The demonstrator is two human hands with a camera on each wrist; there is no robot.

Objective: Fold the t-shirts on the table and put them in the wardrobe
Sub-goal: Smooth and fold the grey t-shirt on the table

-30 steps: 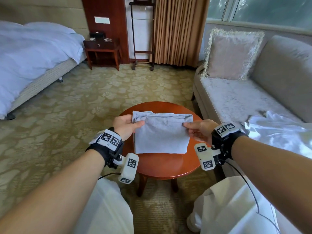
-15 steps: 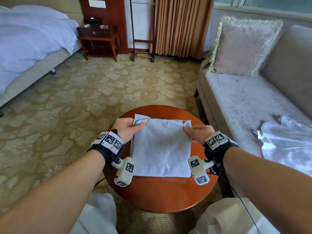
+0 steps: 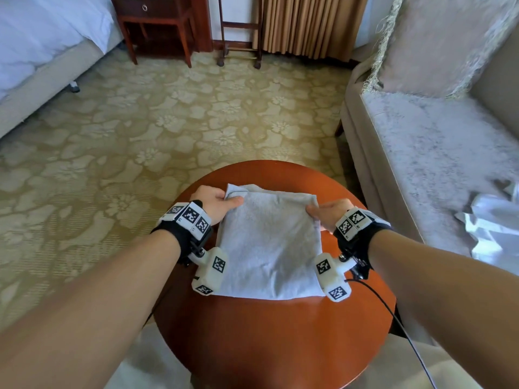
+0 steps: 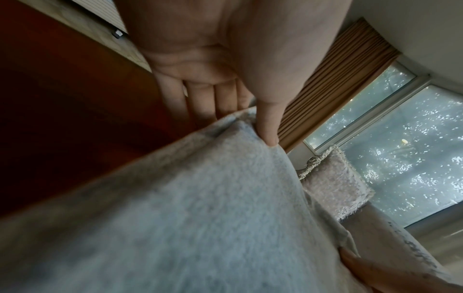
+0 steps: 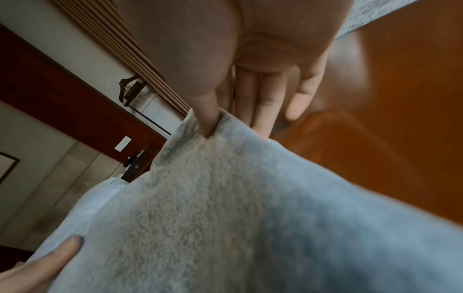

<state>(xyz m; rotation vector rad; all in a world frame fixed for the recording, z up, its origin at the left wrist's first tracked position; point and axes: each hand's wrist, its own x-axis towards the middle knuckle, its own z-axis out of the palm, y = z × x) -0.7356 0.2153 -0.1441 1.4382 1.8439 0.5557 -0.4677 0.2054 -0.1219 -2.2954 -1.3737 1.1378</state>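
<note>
A folded light grey t-shirt [image 3: 269, 242] lies on the round red-brown table [image 3: 275, 332]. My left hand [image 3: 222, 202] pinches its far left corner, thumb on top and fingers under the cloth [image 4: 225, 208]. My right hand [image 3: 323, 216] pinches the far right corner the same way, thumb pressed into the fabric [image 5: 225, 198]. The far edge of the shirt is lifted a little off the table; its near edge rests on the wood. A white garment [image 3: 494, 234] lies crumpled on the sofa at the right.
A beige sofa [image 3: 421, 153] with a fringed cushion [image 3: 438, 43] stands close to the table's right side. A bed [image 3: 42, 51] is at the far left, a dark wooden nightstand [image 3: 157, 21] and a valet stand [image 3: 238, 29] at the back. Patterned carpet [image 3: 168, 122] lies between.
The shirt has come nearer and now lies longer toward me on the table, with both hands still pinching its far corners. The camera has tilted down and closer.
</note>
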